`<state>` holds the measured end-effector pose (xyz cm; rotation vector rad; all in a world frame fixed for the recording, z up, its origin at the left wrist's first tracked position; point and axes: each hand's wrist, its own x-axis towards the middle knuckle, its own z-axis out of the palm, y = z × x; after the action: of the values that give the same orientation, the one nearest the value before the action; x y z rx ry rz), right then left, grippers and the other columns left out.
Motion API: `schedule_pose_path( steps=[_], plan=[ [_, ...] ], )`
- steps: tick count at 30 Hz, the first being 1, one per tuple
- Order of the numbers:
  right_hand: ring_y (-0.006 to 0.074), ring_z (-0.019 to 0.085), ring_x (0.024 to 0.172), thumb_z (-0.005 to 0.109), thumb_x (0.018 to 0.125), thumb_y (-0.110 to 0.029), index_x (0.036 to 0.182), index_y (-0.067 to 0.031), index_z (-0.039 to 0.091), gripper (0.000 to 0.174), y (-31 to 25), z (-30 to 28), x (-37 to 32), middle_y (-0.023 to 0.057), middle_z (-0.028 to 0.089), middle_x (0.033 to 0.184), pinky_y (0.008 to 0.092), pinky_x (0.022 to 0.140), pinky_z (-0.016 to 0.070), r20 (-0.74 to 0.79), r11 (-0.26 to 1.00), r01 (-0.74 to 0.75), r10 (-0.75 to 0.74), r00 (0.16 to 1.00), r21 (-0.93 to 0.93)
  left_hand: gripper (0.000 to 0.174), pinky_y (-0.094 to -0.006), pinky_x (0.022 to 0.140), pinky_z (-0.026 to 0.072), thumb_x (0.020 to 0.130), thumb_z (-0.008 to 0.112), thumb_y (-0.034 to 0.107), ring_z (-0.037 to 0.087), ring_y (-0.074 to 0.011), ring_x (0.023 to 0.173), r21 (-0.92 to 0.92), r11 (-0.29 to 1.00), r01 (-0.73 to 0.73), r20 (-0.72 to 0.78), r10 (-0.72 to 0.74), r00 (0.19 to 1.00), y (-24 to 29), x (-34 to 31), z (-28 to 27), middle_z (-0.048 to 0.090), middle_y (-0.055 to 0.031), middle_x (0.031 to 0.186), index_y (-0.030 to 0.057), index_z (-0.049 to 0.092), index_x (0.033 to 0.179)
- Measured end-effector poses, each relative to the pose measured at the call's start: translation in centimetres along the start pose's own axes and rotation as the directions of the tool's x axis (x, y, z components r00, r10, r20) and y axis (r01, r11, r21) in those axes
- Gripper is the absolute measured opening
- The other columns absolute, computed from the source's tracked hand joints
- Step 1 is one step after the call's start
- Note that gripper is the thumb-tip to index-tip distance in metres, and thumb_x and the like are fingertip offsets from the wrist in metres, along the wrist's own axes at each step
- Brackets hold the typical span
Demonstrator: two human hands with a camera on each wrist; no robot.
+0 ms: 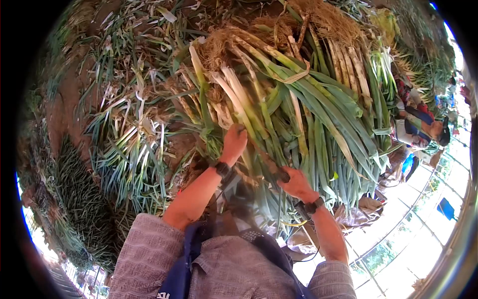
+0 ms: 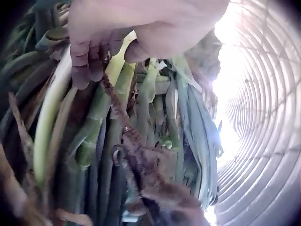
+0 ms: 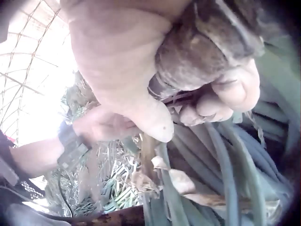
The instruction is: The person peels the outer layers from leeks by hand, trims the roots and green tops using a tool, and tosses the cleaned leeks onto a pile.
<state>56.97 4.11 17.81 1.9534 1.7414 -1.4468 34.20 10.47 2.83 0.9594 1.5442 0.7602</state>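
Observation:
My left hand (image 1: pixel 234 143) grips a leek (image 2: pixel 118 60) among the pile, its fingers and thumb curled about the pale green stalk. To its right, my right hand (image 1: pixel 298 184) grips a rusty brown tool (image 1: pixel 266 160) by a thick, dark brown handle (image 3: pixel 197 52). The narrow end of this tool points up and left toward the left hand, over the leek stalks. Several thick white leek stems (image 1: pixel 231 92) lean just beyond the left hand. Broad green leek leaves (image 1: pixel 331 117) spread beside and past the right hand.
More leeks with bushy brown roots (image 1: pixel 338 25) lie at the far side. Loose, thinner green stalks (image 1: pixel 132 144) scatter over brown soil (image 1: pixel 74 104) on the left. A seated person (image 1: pixel 420 124) is at the far right, near a bright gridded wall (image 1: pixel 398 239).

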Motion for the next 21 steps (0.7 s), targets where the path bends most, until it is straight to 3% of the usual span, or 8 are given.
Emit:
schedule_pose_path(
  steps=[4, 6, 9, 11, 13, 16, 19, 21],
  plan=[
    [0.0400, 0.065, 0.096, 0.069, 0.079, -0.031, 0.117, -0.0031, 0.063, 0.048, 0.8, 1.4, -0.3, 0.0213, 0.069, 0.099, 0.0454, 0.085, 0.0519, -0.099, 0.976, 0.011, 0.011, 0.995, 0.219, 0.024, -0.0365, 0.060, 0.0497, 0.094, 0.053, 0.016, 0.060, -0.0191, 0.073, 0.005, 0.994, 0.109, -0.025, -0.109, 0.994, -0.3, 2.4, 0.6, 0.059, -0.0087, 0.089, -0.0021, 0.056, 0.110],
    [0.0373, 0.066, 0.090, 0.072, 0.077, -0.026, 0.117, -0.0016, 0.062, 0.048, 1.2, 1.4, 0.4, 0.0212, 0.069, 0.096, 0.0412, 0.081, 0.0524, -0.123, 0.978, 0.003, 0.023, 0.992, 0.207, 0.020, -0.0363, 0.056, 0.0453, 0.093, 0.053, 0.014, 0.054, -0.0176, 0.069, -0.342, 0.877, 0.338, 0.019, -0.353, 0.935, 2.3, 2.7, 0.7, 0.055, -0.0065, 0.083, -0.0002, 0.057, 0.107],
    [0.0340, 0.068, 0.084, 0.073, 0.076, -0.021, 0.117, -0.0004, 0.061, 0.048, 1.1, 0.7, 1.3, 0.0212, 0.069, 0.092, 0.0371, 0.077, 0.0529, -0.201, 0.995, 0.054, -0.035, 0.979, 0.090, 0.015, -0.0363, 0.055, 0.0440, 0.093, 0.053, 0.013, 0.050, -0.0168, 0.067, -0.525, 0.721, 0.452, 0.161, -0.437, 0.885, 3.8, 3.2, 0.1, 0.053, -0.0056, 0.080, 0.0031, 0.057, 0.104],
    [0.0333, 0.068, 0.084, 0.072, 0.076, -0.021, 0.117, -0.0007, 0.061, 0.047, 0.1, -0.4, 2.8, 0.0212, 0.069, 0.092, 0.0373, 0.076, 0.0528, -0.246, 0.993, 0.116, -0.118, 0.962, -0.021, 0.014, -0.0357, 0.054, 0.0439, 0.093, 0.053, 0.012, 0.051, -0.0167, 0.068, -0.553, 0.668, 0.498, 0.238, -0.447, 0.863, 4.6, 3.0, -0.4, 0.054, -0.0051, 0.081, 0.0043, 0.058, 0.103],
    [0.0350, 0.068, 0.085, 0.072, 0.076, -0.021, 0.118, -0.0013, 0.061, 0.047, -1.6, -1.7, 4.5, 0.0223, 0.069, 0.093, 0.0396, 0.077, 0.0528, -0.192, 0.996, 0.025, -0.008, 0.981, 0.089, 0.010, -0.0353, 0.058, 0.0448, 0.095, 0.051, 0.013, 0.052, -0.0170, 0.072, -0.607, 0.581, 0.542, 0.367, -0.401, 0.840, 3.7, 3.2, -0.2, 0.055, -0.0033, 0.085, 0.0079, 0.058, 0.101],
    [0.0424, 0.064, 0.092, 0.066, 0.080, -0.028, 0.121, -0.0049, 0.061, 0.047, -1.4, -2.3, 5.6, 0.0228, 0.068, 0.098, 0.0476, 0.081, 0.0516, -0.214, 0.994, 0.108, -0.102, 0.971, 0.014, 0.011, -0.0349, 0.066, 0.0461, 0.096, 0.050, 0.014, 0.054, -0.0174, 0.077, -0.685, 0.529, 0.502, 0.314, -0.407, 0.858, 6.4, 2.5, 0.1, 0.057, -0.0023, 0.089, 0.0095, 0.057, 0.103],
    [0.0385, 0.065, 0.086, 0.071, 0.076, -0.022, 0.118, -0.0054, 0.061, 0.047, -2.6, -3.4, 4.8, 0.0223, 0.068, 0.090, 0.0438, 0.078, 0.0523, -0.223, 0.974, 0.200, -0.220, 0.950, -0.110, 0.014, -0.0331, 0.072, 0.0461, 0.097, 0.051, 0.018, 0.056, -0.0176, 0.081, -0.659, 0.566, 0.496, 0.301, -0.406, 0.863, 4.9, 3.0, -0.2, 0.059, -0.0017, 0.092, 0.0105, 0.056, 0.107],
    [0.0389, 0.065, 0.087, 0.071, 0.077, -0.023, 0.119, -0.0065, 0.061, 0.047, -2.8, -3.4, 4.4, 0.0219, 0.068, 0.090, 0.0448, 0.078, 0.0522, -0.225, 0.980, 0.154, -0.179, 0.958, -0.123, 0.016, -0.0327, 0.072, 0.0461, 0.097, 0.053, 0.020, 0.057, -0.0173, 0.082, -0.672, 0.552, 0.494, 0.326, -0.378, 0.866, 4.8, 3.1, -0.2, 0.059, -0.0013, 0.093, 0.0103, 0.056, 0.109]
  ],
)
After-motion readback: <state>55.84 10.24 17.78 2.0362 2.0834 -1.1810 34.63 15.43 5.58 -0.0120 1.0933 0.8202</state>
